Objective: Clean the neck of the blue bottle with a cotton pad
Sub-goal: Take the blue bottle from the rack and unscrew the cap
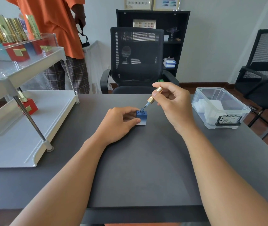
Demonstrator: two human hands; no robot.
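- Dark grey table (146,160) in an office room, mesh chair (136,59) behind its far edge, white tiered rack (24,128) at the left edge.
- Blue bottle (141,117) standing upright near the middle of the table, somewhat toward the far edge; square body, neck open at the top.
- Left hand (118,123) clasping the bottle from its left side, thumb along the near face, fingers curled round the back; base flat on the table.
- Right hand (172,103) pinching the gold cap (154,95) between thumb and forefinger, remaining fingers loosely folded; brush tip (145,107) tilted, right at the mouth of the neck (inside or just above, hard to tell).
- No cotton pad in either hand; white pads apparently in the clear plastic box (219,108) near the right edge, well apart from the bottle.
- Step in hand, as judged: cap off, brush clearing the neck.
- To do it well: keep the bottle pinned upright, draw the brush straight along its own line, wipe it against the inner rim to avoid drips.
- Then park the cap somewhere safe, freeing the right hand for a pad from the box.
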